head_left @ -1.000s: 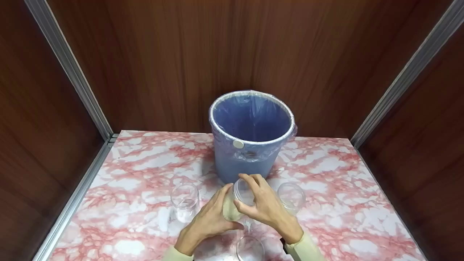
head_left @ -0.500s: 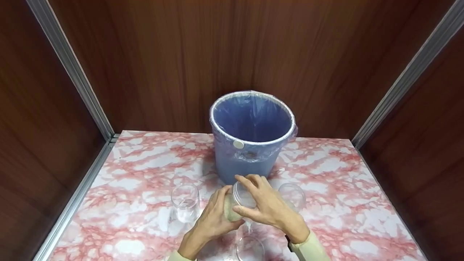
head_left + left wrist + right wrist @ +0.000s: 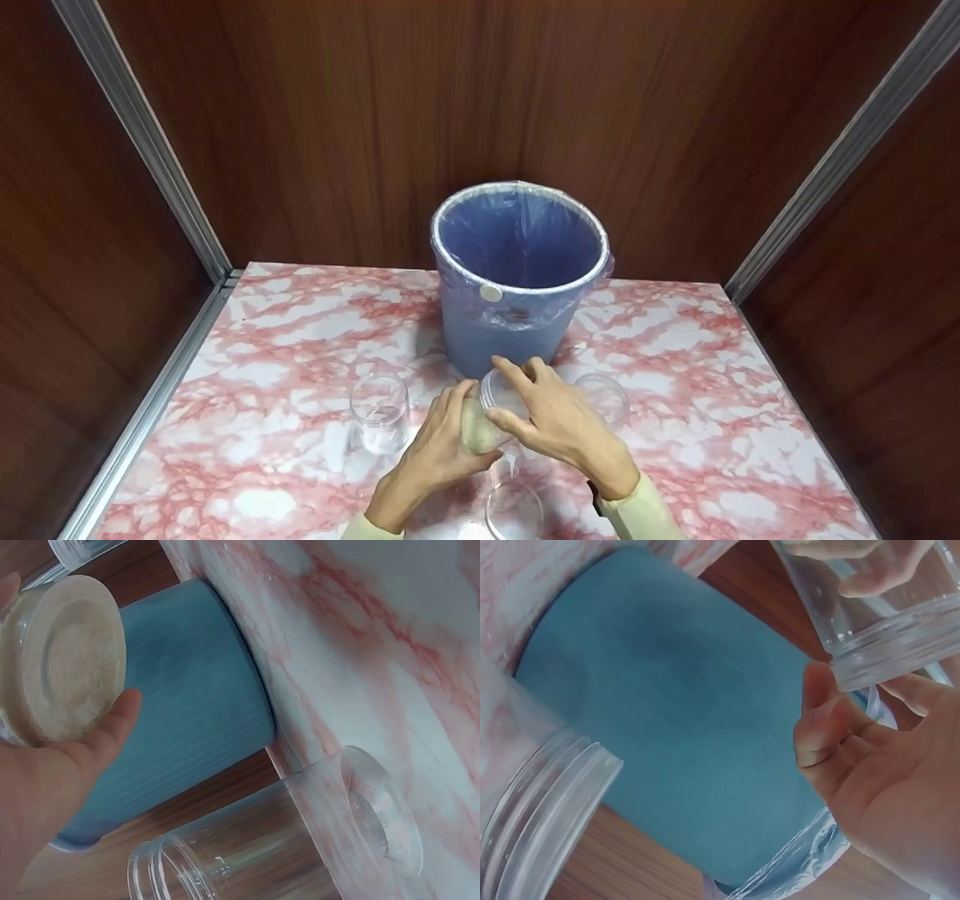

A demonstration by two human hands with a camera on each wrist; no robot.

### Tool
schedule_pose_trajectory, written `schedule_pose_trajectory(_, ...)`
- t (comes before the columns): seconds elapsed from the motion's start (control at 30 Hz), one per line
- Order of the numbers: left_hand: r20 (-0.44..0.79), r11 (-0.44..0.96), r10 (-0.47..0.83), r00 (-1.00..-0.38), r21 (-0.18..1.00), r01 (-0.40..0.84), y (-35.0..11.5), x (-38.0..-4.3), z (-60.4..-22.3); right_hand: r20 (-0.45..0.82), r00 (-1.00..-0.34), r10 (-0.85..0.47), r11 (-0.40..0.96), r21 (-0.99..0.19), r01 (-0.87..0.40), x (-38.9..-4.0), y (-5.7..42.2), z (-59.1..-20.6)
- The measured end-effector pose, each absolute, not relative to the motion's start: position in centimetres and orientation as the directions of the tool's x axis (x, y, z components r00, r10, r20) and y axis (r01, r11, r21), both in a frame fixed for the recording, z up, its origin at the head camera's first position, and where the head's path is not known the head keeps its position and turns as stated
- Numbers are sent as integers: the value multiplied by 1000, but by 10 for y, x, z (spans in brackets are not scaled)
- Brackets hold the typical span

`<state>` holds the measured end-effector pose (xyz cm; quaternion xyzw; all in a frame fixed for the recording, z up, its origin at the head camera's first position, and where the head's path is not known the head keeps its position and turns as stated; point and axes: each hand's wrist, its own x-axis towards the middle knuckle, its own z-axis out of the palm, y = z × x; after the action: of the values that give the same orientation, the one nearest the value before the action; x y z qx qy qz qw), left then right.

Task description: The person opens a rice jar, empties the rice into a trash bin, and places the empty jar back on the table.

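Observation:
Tilted over the table, a clear plastic jar [image 3: 480, 431] with pale, grainy contents at its base lies between both hands. My left hand [image 3: 439, 446] grips its body; the left wrist view shows the fingers around its beige-looking bottom [image 3: 79, 664]. The right hand [image 3: 559, 420] has thumb and fingers spread around the clear lid end [image 3: 504, 396] of that jar. In the right wrist view, the fingers curl at its ridged rim [image 3: 900, 645]. Another clear jar [image 3: 380, 412] stands left of the hands, and one [image 3: 514, 510] stands in front of them.
Behind the hands stands a blue bin [image 3: 502, 337] lined with a thin plastic bag. A further clear jar [image 3: 602, 397] is right of the hands, partly hidden by the right one. Dark wood panels [image 3: 480, 112] enclose the marbled red-and-white table [image 3: 292, 337].
Both hands keep the jar in nearly the same place. The right wrist has shifted slightly to the right, and its fingers have changed position a little on the lid end.

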<state>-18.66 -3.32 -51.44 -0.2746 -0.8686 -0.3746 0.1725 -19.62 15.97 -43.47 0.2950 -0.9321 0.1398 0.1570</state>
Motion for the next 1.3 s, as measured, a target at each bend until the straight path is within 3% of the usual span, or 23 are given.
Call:
schedule_pose_trajectory(0.23,490,574,340,-803,569,590,-34,-188,-514,356,-776,-521,788,-148,-597,-196,160,-429)
schedule_pose_trajectory(0.63,437,519,388,-811,623,585,-39,-187,-513,364,-700,-615,687,-190,-702,-190,164,-425)
schedule_pose_trajectory(1.1,537,575,372,-757,507,642,-37,-188,-510,362,-763,-535,775,-150,-614,-190,160,-424)
schedule_pose_trajectory(1.3,510,510,430,-745,544,666,-43,-189,-513,349,-693,-630,684,-172,-709,-187,163,-421)
